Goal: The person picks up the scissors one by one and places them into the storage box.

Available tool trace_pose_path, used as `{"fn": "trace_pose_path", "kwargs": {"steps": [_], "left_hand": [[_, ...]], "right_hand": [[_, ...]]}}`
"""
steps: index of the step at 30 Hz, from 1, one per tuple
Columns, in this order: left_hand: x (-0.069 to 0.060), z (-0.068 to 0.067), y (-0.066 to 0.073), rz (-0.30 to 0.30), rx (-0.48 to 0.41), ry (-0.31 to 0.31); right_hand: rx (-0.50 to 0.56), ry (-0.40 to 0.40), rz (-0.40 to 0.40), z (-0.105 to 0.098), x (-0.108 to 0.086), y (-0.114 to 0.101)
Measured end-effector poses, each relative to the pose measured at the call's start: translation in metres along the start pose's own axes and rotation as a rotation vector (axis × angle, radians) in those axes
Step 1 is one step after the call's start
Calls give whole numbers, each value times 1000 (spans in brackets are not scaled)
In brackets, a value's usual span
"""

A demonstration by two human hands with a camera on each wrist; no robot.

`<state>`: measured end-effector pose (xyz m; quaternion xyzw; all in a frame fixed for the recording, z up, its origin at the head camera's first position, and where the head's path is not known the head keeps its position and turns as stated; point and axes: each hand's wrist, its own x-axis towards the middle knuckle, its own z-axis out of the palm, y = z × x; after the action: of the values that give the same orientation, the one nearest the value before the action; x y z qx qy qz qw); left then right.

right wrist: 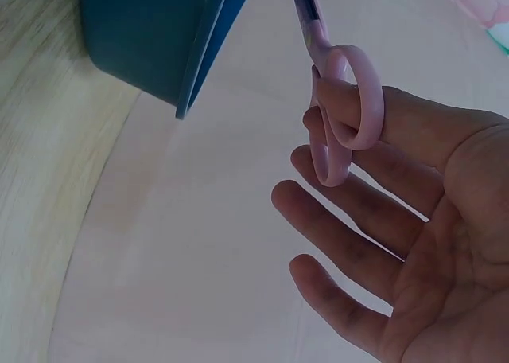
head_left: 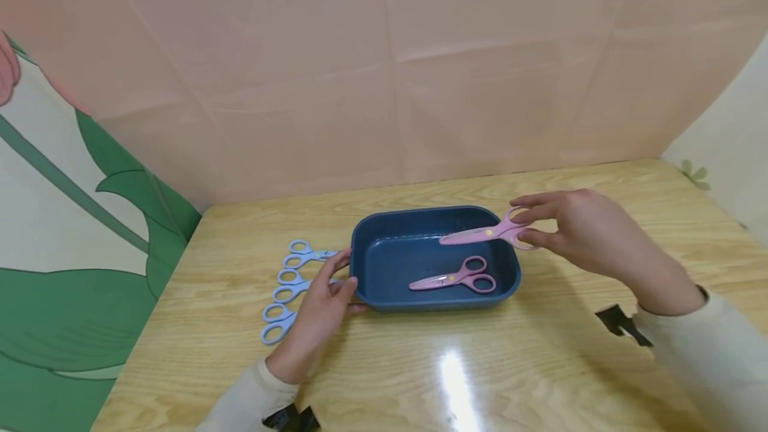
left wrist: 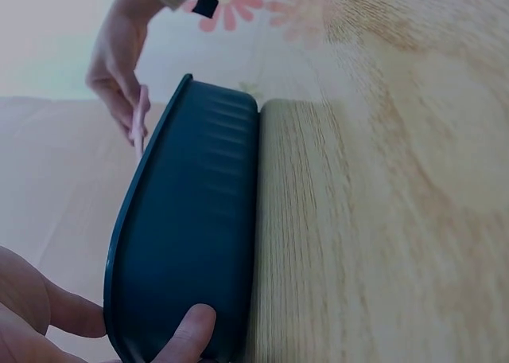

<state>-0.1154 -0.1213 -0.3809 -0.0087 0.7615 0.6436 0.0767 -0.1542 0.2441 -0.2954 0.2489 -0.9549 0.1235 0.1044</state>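
A dark blue rectangular bin (head_left: 384, 259) stands on the table, and my left hand (head_left: 321, 305) grips its left end, thumb and fingers on the rim and wall. Over the bin's right end, my right hand (head_left: 585, 232) holds a pair of pink scissors (head_left: 480, 235) by the handle loops, blades pointing left. In the right wrist view the thumb passes through one loop of the scissors (right wrist: 370, 100). Inside the bin lies a second pair of pink scissors (head_left: 459, 279). Several blue scissors (head_left: 291, 285) lie beside my left hand, their blades partly hidden by the hand and bin.
The wood-grain table (head_left: 510, 365) carries the bin and scissors. A pinkish cloth backdrop (head_left: 384, 85) rises behind its far edge. At the left hangs a sheet printed with green leaves (head_left: 138, 219); a pale wall (head_left: 726, 132) borders the right side.
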Motion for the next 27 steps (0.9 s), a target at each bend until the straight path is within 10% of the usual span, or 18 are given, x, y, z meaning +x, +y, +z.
{"fn": "trace_pose_path", "kwargs": {"steps": [27], "left_hand": [[-4, -1, 2, -4, -16, 1]], "right_hand": [[20, -74, 45, 11, 3, -6]]}}
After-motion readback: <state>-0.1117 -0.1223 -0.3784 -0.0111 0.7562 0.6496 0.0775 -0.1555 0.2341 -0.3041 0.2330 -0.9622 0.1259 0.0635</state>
